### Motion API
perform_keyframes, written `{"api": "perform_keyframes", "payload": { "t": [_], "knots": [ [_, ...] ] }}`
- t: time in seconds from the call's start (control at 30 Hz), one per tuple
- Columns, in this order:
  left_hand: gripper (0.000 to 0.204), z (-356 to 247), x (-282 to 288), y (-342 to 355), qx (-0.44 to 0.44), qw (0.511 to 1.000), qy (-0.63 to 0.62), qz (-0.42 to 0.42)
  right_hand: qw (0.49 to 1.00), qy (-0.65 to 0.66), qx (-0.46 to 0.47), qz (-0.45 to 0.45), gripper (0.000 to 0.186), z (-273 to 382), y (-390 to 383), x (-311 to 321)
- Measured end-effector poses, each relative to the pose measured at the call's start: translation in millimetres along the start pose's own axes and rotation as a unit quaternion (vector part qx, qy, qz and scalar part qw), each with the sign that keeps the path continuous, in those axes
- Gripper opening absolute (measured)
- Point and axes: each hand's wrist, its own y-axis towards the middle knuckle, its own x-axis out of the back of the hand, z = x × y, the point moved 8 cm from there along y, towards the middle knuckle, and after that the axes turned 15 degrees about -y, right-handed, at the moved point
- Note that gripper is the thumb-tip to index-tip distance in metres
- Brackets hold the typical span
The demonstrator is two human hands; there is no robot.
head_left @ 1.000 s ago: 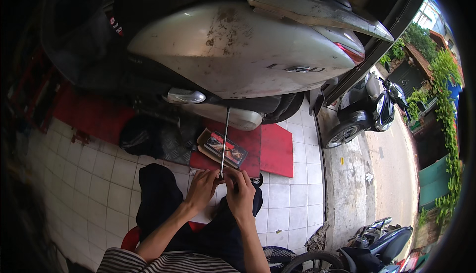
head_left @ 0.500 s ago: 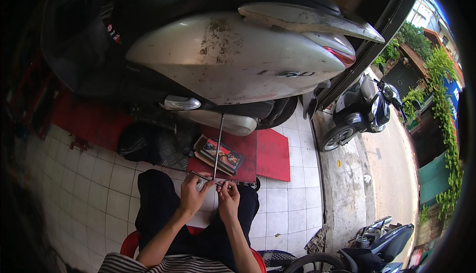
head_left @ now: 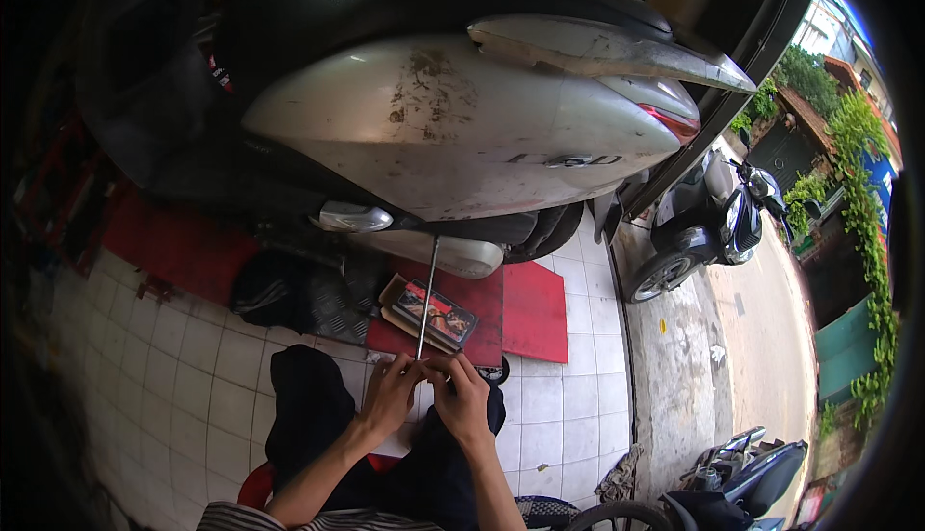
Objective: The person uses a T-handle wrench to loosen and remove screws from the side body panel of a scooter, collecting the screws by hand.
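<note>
A long, thin metal T-handle wrench [head_left: 427, 302] reaches from under the side of a silver scooter [head_left: 482, 136] back towards my lap. Its far tip is lost beneath the body panel. My left hand [head_left: 389, 394] and my right hand [head_left: 460, 398] are side by side at the near end, fingers curled closed around the handle. The crossbar is mostly hidden by the fingers. Just right of the rod, an open cardboard box with a dark, picture-printed lid [head_left: 443, 319] rests on the red platform.
The scooter stands on a red lift platform [head_left: 535, 314] over white floor tiles [head_left: 217, 362]. A silver footrest [head_left: 355, 216] juts from its side. Two more motorbikes are at the right, one parked scooter [head_left: 708, 227] by the road and another motorbike [head_left: 742, 483] at lower right.
Both hands have closed in around the handle, covering the crossbar that showed between them before. The right hand has come up and over it. My view has shifted slightly.
</note>
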Motion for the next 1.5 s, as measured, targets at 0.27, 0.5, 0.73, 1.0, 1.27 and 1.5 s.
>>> {"api": "perform_keyframes", "payload": {
  "t": [0.27, 0.5, 0.73, 1.0, 1.27, 1.5],
  "knots": [
    [0.035, 22.0, 28.4, -1.3, -0.074, 0.996, 0.047, -0.013, 0.925, 0.272, -0.235, -0.120, 0.010, -72.7, -44.3, -9.4],
    [0.038, 35.3, 45.1, -4.0, 0.024, 0.957, -0.241, -0.162, 0.859, 0.364, -0.359, -0.035, 0.010, -100.1, -79.3, -81.5],
    [0.017, 20.8, -1.5, -1.5, 0.093, 0.963, -0.247, -0.056, 0.934, 0.250, -0.253, -0.026, 0.017, -95.4, -64.1, -92.6],
    [0.021, 0.4, -20.6, 10.8, 0.037, 0.980, -0.187, 0.049, 0.997, -0.044, 0.008, 0.070, 0.016, 5.9, 18.5, 7.5],
    [0.025, 31.4, 9.5, -3.2, 0.014, 0.988, -0.154, -0.020, 0.978, 0.127, -0.166, -0.012, 0.013, -39.0, -14.4, -0.5],
    [0.050, 17.0, 83.8, 9.8, 0.012, 0.965, -0.097, -0.245, 0.888, 0.368, -0.268, -0.060, 0.012, -75.3, -51.3, -39.0]
  ]
}}
